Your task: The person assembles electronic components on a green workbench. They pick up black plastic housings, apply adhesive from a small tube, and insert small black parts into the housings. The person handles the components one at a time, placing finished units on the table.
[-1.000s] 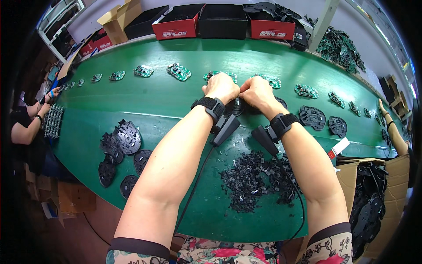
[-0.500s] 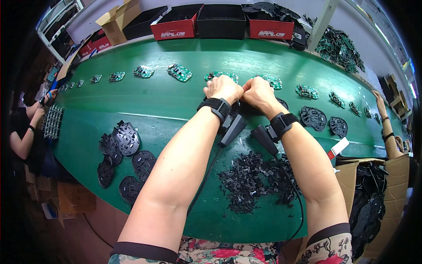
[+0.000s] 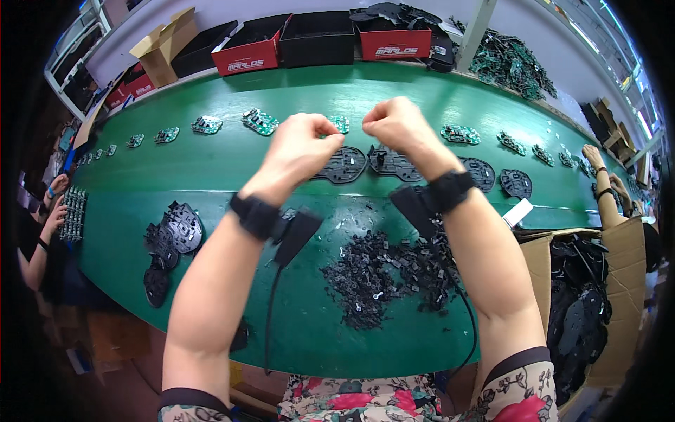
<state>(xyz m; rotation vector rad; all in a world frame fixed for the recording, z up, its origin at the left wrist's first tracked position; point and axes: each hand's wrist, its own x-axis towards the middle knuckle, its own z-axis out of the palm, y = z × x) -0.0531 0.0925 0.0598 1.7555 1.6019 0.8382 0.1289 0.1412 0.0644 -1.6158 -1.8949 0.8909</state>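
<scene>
My left hand [image 3: 299, 149] hovers over the green table, its fingers drawn together in a pinch. Opposite it, my right hand [image 3: 406, 130] is also closed, with thumb and fingertips together. Whatever either hand pinches is hidden or too small to name. A green circuit board [image 3: 340, 124] shows in the gap between the hands, partly covered by my left hand. Just nearer to me lie two black plastic shells, the left shell [image 3: 344, 166] below my left fingertips and the right shell [image 3: 391, 164] below my right hand. Both wrists wear black straps with cabled black devices.
Circuit boards [image 3: 460, 134] run in a row across the table [image 3: 232, 281]. Small black parts [image 3: 365, 281] are heaped between my forearms. More shells [image 3: 184, 226] lie left; a carton of black parts [image 3: 619, 295] stands right. Co-workers' hands [image 3: 55, 211] show at both sides.
My hands, close together before, have come apart. The left went left, while the right lifted toward the far side. Two shells are now uncovered, and the whole view has shifted.
</scene>
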